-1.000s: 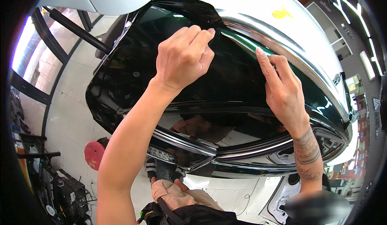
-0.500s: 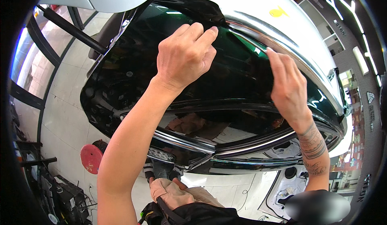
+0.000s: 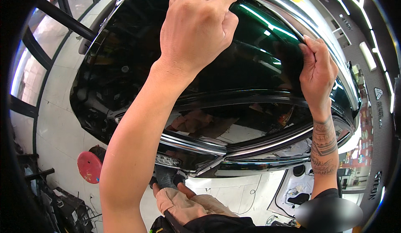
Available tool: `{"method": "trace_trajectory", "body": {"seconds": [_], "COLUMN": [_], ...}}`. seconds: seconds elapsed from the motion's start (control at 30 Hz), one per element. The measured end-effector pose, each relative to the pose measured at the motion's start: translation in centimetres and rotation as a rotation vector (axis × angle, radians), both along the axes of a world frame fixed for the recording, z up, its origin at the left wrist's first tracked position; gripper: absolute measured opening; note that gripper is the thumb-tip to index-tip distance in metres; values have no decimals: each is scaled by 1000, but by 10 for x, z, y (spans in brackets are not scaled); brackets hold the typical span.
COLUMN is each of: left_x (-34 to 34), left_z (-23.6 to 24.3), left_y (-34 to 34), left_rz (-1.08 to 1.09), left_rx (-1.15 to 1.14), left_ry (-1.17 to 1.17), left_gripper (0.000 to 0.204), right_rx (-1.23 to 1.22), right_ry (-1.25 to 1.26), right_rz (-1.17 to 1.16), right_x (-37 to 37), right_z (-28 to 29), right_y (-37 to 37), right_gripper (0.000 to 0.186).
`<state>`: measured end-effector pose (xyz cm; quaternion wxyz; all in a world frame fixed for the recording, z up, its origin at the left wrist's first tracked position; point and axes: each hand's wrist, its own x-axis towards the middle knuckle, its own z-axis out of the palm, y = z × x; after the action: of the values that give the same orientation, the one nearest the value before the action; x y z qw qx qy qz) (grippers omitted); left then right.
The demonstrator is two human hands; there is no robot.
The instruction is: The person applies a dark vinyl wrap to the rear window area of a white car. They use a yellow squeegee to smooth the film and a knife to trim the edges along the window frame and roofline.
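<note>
A glossy dark green film [image 3: 267,55] lies over a curved car panel in front of me. My left hand [image 3: 198,26] is closed at the film's upper part, thumb pressed to the bent fingers, next to a dark folded flap of it. What lies inside the fist is largely hidden. At the right, my right hand [image 3: 319,68] pinches the film's edge between thumb and fingers, close beside a bright chrome trim strip [image 3: 273,1]. Light streaks reflect on the film between the hands.
Below the panel run a dark car window [image 3: 209,126] and a clear-patterned lamp [image 3: 168,161]. A red round stool [image 3: 89,167] stands on the floor at left, near black parts [image 3: 69,210]. A white door panel [image 3: 288,187] is at lower right.
My right hand has moved right and slightly up along the trim. My left hand is higher and looks nearer. The film between them shows more light streaks, and the whole view has shifted.
</note>
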<state>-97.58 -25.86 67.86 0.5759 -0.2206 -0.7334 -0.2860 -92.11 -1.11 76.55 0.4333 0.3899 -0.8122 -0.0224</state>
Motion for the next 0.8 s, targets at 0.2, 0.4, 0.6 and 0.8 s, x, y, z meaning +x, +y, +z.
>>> {"method": "trace_trajectory", "body": {"seconds": [0.2,0.4,0.6,0.8], "left_x": [1,2,2,6], "left_z": [1,2,4,7], "left_y": [3,2,2,9], "left_rz": [-25,-19,-10,-47], "left_rx": [40,34,32,104], "left_ry": [5,-25,-26,42], "left_gripper": [16,16,16,15], "right_rx": [-45,-64,-77,-74], "right_ry": [17,3,10,-5], "right_rz": [-13,-8,-6,-8], "right_x": [-4,-4,-8,-7], "right_z": [-6,-5,-5,-6], "right_y": [1,1,1,1], "right_gripper": [14,9,10,9]}}
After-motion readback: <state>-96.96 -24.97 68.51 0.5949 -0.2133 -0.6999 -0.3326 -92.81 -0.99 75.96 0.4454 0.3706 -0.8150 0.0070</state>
